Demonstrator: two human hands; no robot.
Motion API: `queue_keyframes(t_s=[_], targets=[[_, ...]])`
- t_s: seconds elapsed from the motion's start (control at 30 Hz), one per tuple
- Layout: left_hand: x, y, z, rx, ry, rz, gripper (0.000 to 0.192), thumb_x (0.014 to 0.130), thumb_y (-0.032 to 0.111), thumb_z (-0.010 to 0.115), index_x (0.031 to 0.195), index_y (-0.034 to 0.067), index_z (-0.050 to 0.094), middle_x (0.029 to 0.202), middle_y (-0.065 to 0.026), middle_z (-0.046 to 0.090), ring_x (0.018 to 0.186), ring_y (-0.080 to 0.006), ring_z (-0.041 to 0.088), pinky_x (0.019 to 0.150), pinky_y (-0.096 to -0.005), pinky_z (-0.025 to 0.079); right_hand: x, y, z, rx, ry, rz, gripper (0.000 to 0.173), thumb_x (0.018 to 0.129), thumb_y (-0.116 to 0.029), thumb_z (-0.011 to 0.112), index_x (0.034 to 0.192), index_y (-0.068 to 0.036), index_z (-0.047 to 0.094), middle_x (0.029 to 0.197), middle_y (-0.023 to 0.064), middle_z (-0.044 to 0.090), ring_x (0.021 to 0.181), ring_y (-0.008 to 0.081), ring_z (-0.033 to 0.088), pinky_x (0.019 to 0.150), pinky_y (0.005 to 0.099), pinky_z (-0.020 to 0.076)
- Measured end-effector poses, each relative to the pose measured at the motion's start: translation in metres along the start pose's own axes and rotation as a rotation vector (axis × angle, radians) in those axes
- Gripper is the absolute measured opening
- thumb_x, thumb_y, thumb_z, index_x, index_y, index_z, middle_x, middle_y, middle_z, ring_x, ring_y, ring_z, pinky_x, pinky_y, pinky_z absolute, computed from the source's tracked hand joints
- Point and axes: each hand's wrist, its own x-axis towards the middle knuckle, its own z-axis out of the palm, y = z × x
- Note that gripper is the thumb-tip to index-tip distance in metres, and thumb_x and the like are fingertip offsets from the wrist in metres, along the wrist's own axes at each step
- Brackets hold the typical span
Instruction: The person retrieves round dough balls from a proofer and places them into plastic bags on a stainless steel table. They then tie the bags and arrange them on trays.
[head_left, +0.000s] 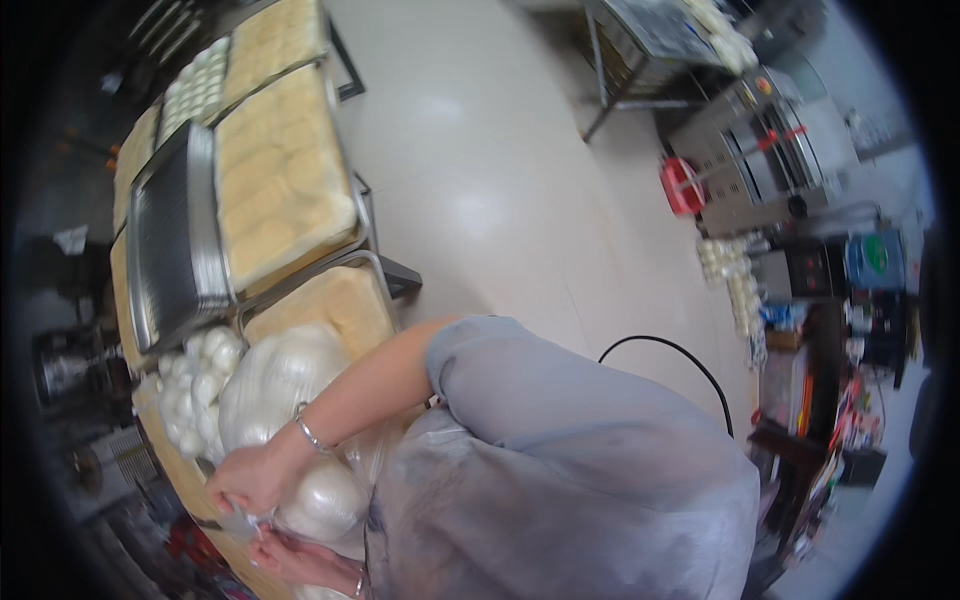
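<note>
Clear plastic bags of smooth white round dough balls or buns (322, 499) lie before me at the lower left. My right hand (251, 476), with a bracelet at its wrist, has its fingers closed on a gathered end of clear plastic bag (259, 517). Just below it, my left hand (281, 555) pinches the same plastic. A larger wrapped white bundle (285, 375) sits beside my right forearm, with several more bagged white balls (184, 397) left of it. The exact fold or knot between my fingers is too small to tell.
Metal trays of pale yellow sheet cake or bread (285, 180) cover the long table, with a stack of empty metal trays (180, 232) on top. Across the tiled floor stand a metal table (652, 30), a steel machine (757, 157), a red container (682, 186) and crowded shelves (814, 375). A black cable (675, 349) curves near me.
</note>
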Motion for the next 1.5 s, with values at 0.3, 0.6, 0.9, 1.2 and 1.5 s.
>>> queue_keyframes(t_s=[0.3,0.6,0.9,1.2,1.5], targets=[[-0.052,0.007,-0.002,0.187,-0.173,0.233,0.013,0.079,-0.005,0.052,0.085,0.006,0.049,0.077,0.0021,0.043,0.066,-0.0064,0.042,0.060,-0.0195,0.037,0.014,-0.004,-0.004,-0.464,-0.143,0.068,0.012,0.059,-0.011,0.061,0.070,-0.007,0.064,0.067,0.0158,0.062,0.069,0.0364,0.062,0.062,0.0436,0.0488],[-0.025,0.022,0.015,0.368,-0.049,0.018,0.011,0.083,0.003,0.064,0.095,0.004,0.062,0.058,0.0090,0.035,0.055,-0.0028,0.030,0.049,-0.0197,0.028,0.013,-0.043,-0.016,-0.169,-0.281,0.047,0.009,0.072,0.000,0.060,0.079,-0.003,0.056,0.062,0.0031,0.052,0.054,0.0134,0.050,0.050,0.0263,0.0397],[-0.041,0.025,0.012,0.110,0.085,-0.138,0.006,0.089,0.006,0.056,0.088,0.001,0.060,0.070,0.0063,0.048,0.067,-0.0033,0.041,0.061,-0.0203,0.036,-0.010,-0.013,-0.065,-0.081,-0.068,-0.051,0.008,0.080,0.001,0.057,0.086,-0.003,0.057,0.079,0.0017,0.058,0.069,0.0085,0.054,0.059,0.0225,0.0426],[-0.028,0.059,0.009,-0.004,-0.072,-0.378,0.016,0.088,0.006,0.059,0.074,0.004,0.054,0.069,0.0093,0.044,0.065,-0.0001,0.037,0.057,-0.0181,0.031,-0.155,0.092,-0.132,0.504,0.288,1.235,0.036,0.098,-0.033,0.036,0.116,-0.007,0.053,0.110,0.0061,0.057,0.100,0.0185,0.053,0.090,0.0345,0.0432],[-0.019,0.082,0.065,0.036,0.083,-0.148,0.035,0.077,-0.011,0.061,0.059,0.006,0.035,0.059,0.0063,0.033,0.055,-0.0005,0.027,0.046,-0.0219,0.020,-0.143,0.082,-0.079,1.163,0.066,1.121,0.056,0.097,-0.044,0.034,0.134,-0.002,0.039,0.135,0.0161,0.045,0.119,0.0323,0.048,0.101,0.0480,0.0411]])
